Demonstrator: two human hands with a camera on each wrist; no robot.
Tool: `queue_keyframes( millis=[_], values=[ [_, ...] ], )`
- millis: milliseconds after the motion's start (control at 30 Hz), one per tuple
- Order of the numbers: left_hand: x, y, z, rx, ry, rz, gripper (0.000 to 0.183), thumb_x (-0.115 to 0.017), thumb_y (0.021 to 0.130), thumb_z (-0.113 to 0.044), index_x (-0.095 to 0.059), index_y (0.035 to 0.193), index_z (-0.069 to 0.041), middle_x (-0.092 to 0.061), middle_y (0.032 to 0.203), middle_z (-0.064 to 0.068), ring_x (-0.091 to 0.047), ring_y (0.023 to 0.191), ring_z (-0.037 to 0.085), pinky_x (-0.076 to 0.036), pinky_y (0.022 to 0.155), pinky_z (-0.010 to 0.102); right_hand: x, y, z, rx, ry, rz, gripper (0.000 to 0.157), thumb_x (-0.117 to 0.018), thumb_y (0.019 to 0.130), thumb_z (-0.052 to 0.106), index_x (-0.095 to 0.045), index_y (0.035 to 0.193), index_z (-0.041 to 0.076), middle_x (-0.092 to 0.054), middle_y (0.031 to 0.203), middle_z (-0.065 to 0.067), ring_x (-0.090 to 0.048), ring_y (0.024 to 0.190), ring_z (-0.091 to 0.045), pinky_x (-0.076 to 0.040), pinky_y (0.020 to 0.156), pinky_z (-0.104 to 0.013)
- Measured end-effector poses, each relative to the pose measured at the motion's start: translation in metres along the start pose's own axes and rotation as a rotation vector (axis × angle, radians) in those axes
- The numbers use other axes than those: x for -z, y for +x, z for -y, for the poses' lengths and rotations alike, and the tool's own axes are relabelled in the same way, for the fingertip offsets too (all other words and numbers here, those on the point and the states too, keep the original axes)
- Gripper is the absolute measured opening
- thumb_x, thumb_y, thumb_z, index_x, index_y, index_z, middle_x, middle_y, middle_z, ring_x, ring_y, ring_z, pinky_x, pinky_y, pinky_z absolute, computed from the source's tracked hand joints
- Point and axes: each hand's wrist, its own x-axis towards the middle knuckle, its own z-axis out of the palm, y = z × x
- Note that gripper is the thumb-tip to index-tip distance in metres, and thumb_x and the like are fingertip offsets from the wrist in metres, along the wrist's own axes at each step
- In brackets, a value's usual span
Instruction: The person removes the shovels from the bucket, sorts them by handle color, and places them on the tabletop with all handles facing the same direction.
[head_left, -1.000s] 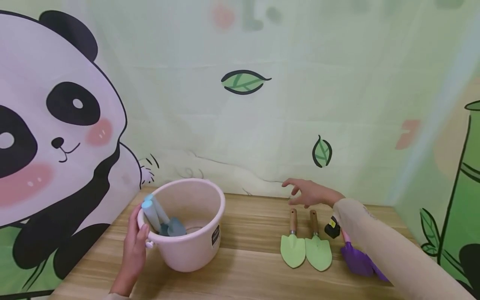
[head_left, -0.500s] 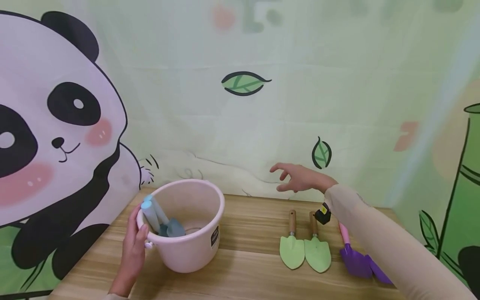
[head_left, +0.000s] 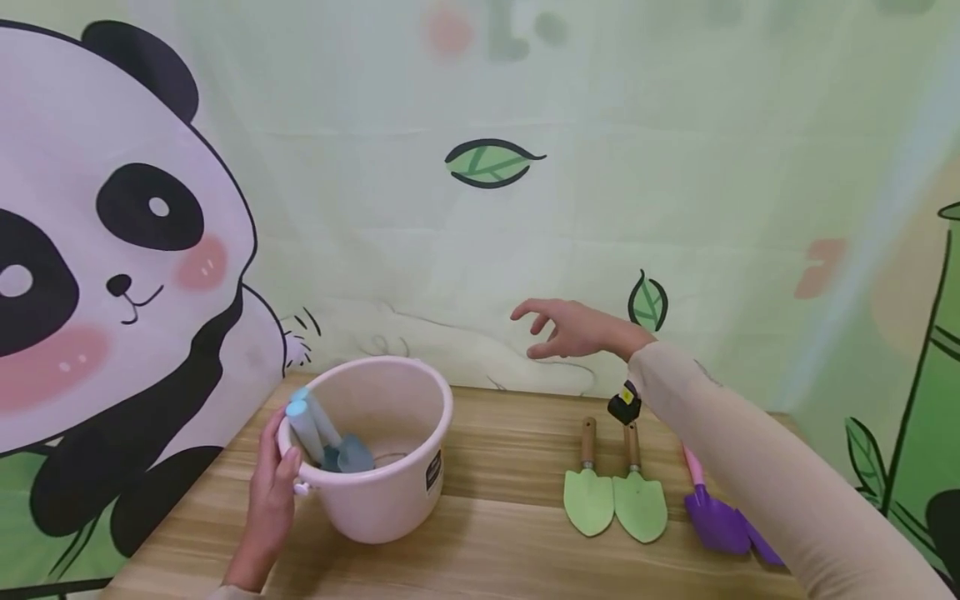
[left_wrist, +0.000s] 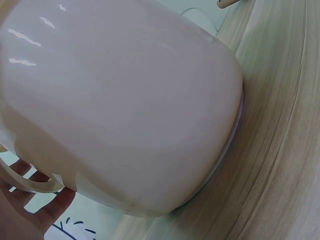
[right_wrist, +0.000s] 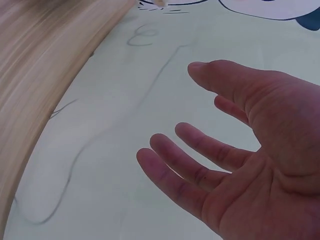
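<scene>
A pale pink bucket [head_left: 375, 504] stands upright on the wooden table at left of centre. My left hand [head_left: 270, 504] grips its near-left rim by the small handle; the left wrist view shows the fingers at that handle against the bucket [left_wrist: 140, 100]. Inside lean two blue trowels [head_left: 354, 454], their light blue handles up against the rim beside my hand. My right hand [head_left: 576, 327] hovers above the table's back edge before the wall, fingers spread and slightly bent. In the right wrist view, the right hand's palm [right_wrist: 265, 175] holds nothing.
Two light green trowels [head_left: 588, 502] with wooden handles lie side by side right of the bucket. Further right are purple trowels [head_left: 716, 521], partly covered by my right sleeve [head_left: 750, 450]. A printed cloth wall [head_left: 390, 233] rises behind the table [head_left: 495, 542].
My right hand has risen and moved left, away from above the green trowels' handles. The left hand, bucket and trowels stay where they were.
</scene>
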Motion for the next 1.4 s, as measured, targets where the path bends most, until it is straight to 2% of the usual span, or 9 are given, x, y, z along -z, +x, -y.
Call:
queue_keyframes(
  millis=[333,567,833,967,1067,1267,1400],
  values=[
    [0.001,0.000,0.000,0.009,0.032,0.005,0.056,-0.039,0.108,-0.023,-0.026,0.162,-0.025,-0.033,0.159,0.000,-0.038,0.136,0.012,-0.035,0.103,0.013,0.007,0.017,0.030,0.037,-0.029,0.001,0.062,-0.075,0.095,0.022,-0.046,0.150,0.021,-0.058,0.136,-0.015,-0.069,0.108,-0.027,-0.058,0.089,-0.041],
    [0.003,0.003,-0.002,-0.019,0.032,0.015,0.055,-0.040,0.109,-0.023,-0.026,0.162,-0.026,-0.035,0.159,0.001,-0.040,0.136,0.013,-0.035,0.103,0.012,0.007,0.029,0.047,0.077,-0.029,0.013,0.061,-0.076,0.094,0.023,-0.048,0.148,0.022,-0.059,0.135,-0.013,-0.069,0.108,-0.026,-0.057,0.090,-0.042],
    [0.004,0.001,0.003,-0.027,0.020,0.011,0.055,-0.040,0.109,-0.020,-0.027,0.162,-0.023,-0.036,0.158,0.002,-0.041,0.134,0.009,-0.036,0.103,0.012,0.002,0.044,0.070,0.102,-0.044,0.072,0.063,-0.077,0.093,0.026,-0.048,0.149,0.025,-0.059,0.135,-0.010,-0.069,0.108,-0.023,-0.055,0.094,-0.043],
    [0.004,0.001,0.005,-0.031,-0.002,0.012,0.055,-0.040,0.108,-0.019,-0.027,0.162,-0.022,-0.035,0.159,0.002,-0.040,0.135,0.008,-0.036,0.103,0.011,-0.003,0.053,0.081,0.112,-0.055,0.099,0.063,-0.077,0.093,0.027,-0.048,0.148,0.027,-0.059,0.132,-0.008,-0.069,0.105,-0.020,-0.055,0.091,-0.040],
    [0.004,0.000,0.004,-0.022,-0.006,0.012,0.056,-0.041,0.108,-0.019,-0.027,0.162,-0.023,-0.034,0.161,0.001,-0.040,0.136,0.011,-0.036,0.103,0.012,-0.009,0.061,0.090,0.124,-0.058,0.127,0.063,-0.077,0.093,0.026,-0.047,0.148,0.027,-0.059,0.129,-0.007,-0.069,0.102,-0.018,-0.056,0.087,-0.037],
    [0.005,0.000,0.001,-0.008,0.020,0.024,0.056,-0.040,0.109,-0.024,-0.025,0.163,-0.026,-0.032,0.163,0.001,-0.039,0.141,0.025,-0.035,0.103,0.014,-0.020,0.081,0.107,0.159,-0.061,0.176,0.065,-0.078,0.092,0.026,-0.046,0.149,0.028,-0.059,0.129,-0.006,-0.070,0.097,-0.016,-0.057,0.085,-0.033],
    [0.005,0.002,0.002,-0.019,0.010,0.028,0.056,-0.040,0.109,-0.022,-0.025,0.163,-0.026,-0.032,0.163,0.002,-0.039,0.141,0.026,-0.036,0.104,0.014,-0.029,0.091,0.120,0.171,-0.049,0.209,0.067,-0.079,0.091,0.027,-0.045,0.149,0.030,-0.059,0.130,-0.007,-0.070,0.096,-0.015,-0.057,0.087,-0.034]
  ],
)
